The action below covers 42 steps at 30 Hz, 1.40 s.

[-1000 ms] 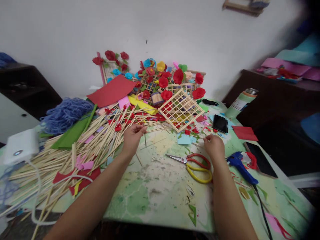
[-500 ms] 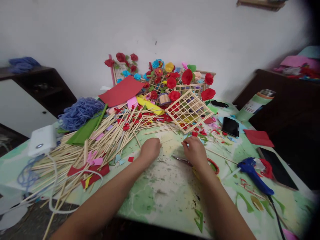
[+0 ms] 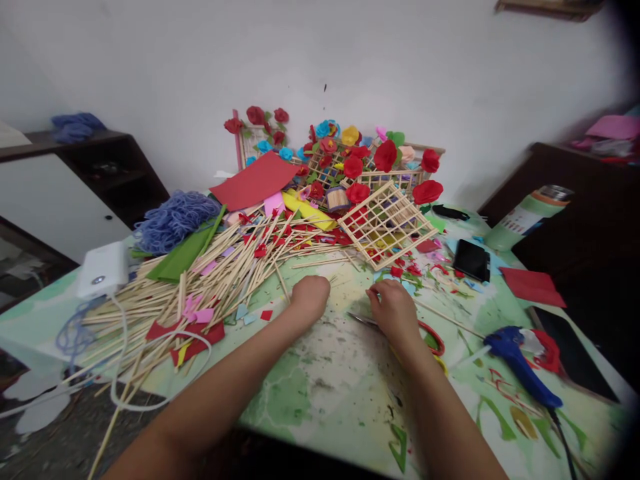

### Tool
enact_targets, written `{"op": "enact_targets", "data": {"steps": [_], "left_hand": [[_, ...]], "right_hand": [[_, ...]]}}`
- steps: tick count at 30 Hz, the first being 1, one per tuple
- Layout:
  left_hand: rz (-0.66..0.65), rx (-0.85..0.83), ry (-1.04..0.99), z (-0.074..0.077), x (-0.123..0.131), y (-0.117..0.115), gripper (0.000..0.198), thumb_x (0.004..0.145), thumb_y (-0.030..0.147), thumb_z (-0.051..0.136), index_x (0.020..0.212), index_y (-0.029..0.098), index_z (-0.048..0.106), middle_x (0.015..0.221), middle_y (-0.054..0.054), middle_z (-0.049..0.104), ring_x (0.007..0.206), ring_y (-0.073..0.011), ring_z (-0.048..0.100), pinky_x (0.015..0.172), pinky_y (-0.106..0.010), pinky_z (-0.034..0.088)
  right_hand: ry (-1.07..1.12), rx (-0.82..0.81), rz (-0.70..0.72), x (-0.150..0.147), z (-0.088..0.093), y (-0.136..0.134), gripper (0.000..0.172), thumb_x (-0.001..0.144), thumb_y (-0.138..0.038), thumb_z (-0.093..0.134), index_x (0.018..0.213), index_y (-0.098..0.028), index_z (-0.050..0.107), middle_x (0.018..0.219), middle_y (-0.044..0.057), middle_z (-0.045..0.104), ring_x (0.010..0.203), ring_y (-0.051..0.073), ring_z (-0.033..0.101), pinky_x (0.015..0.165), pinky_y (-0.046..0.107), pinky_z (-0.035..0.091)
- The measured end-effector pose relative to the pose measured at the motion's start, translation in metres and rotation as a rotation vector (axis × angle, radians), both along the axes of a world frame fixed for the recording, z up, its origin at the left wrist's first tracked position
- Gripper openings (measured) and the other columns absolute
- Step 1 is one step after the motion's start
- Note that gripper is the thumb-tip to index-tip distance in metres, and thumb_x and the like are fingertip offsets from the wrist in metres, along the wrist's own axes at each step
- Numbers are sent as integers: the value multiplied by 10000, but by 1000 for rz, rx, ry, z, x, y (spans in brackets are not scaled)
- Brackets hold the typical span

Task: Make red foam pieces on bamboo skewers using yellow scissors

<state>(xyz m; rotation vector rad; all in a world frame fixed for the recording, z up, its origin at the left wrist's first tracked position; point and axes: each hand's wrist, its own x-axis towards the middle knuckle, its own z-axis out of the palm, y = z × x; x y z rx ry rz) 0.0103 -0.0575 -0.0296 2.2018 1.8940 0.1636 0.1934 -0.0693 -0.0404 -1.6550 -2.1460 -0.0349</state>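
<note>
the left hand (image 3: 311, 297) is now closer to the right hand (image 3: 393, 308); its fingers curl, contents hidden. the right hand, fingertips bunched, contents uncertain, partly covers the scissors (image 3: 364, 321) on the counter (image 3: 330, 393).

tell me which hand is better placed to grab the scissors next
The right hand, most likely: it is right by the scissors, which show on both sides of the hand and wrist. The left hand is farther off, nearer the pile of sticks.
</note>
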Motion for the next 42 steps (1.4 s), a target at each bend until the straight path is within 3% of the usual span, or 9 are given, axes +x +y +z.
{"op": "enact_targets", "data": {"steps": [7,15,19,24,27,33,39,42], "left_hand": [[-25,56,-9,-2,-9,-4,284,749,5,364,891,90,596,903,-195,613,895,-270,575,758,-373,433],[-306,357,-270,-1,5,-18,211,880,240,360,894,155,552,873,-75,606,859,-188,538,789,-311,412],[-374,381,-352,-9,13,-23,226,881,233,362,823,155,566,841,-68,609,828,-182,537,775,-309,409],[-373,420,-503,-15,12,-22,210,864,232,417,815,166,611,803,-51,621,792,-163,541,762,-295,414],[-357,462,-672,-14,10,-20,172,826,260,501,821,181,653,815,-53,642,799,-154,560,766,-281,427],[-335,325,-914,-15,10,-18,155,791,261,559,855,198,686,873,-44,683,816,-137,608,778,-248,448],[-310,366,-946,-14,11,-19,146,785,240,565,848,199,690,878,-41,677,843,-142,597,794,-256,442],[-336,365,-932,-11,9,-18,147,797,213,544,828,192,686,832,-37,676,807,-140,598,766,-253,447]], "right_hand": [[148,41,26,-3,-2,-1,182,793,-243,489,704,-172,632,736,69,609,773,198,518,714,301,382],[874,-200,179,-29,-7,-8,328,780,-409,517,967,-174,647,809,58,667,620,147,560,586,269,437],[1054,-226,118,-37,-5,-13,289,777,-395,526,872,-164,672,567,1,602,492,122,495,522,253,410],[1083,-121,118,-39,-3,-16,262,770,-347,552,593,-173,633,736,43,642,664,145,552,627,269,434],[1083,-28,152,-41,-3,-17,294,779,-323,557,522,-184,596,739,43,625,770,161,556,710,290,433],[1106,-14,197,-42,-6,-17,222,787,-333,555,664,-197,680,755,42,592,819,169,539,759,323,427],[1151,5,141,-51,-3,-17,248,776,-337,568,612,-184,674,752,30,558,794,155,522,775,319,418],[1148,15,102,-61,2,-17,237,786,-346,554,683,-184,694,787,28,533,803,152,516,781,315,417]]}}
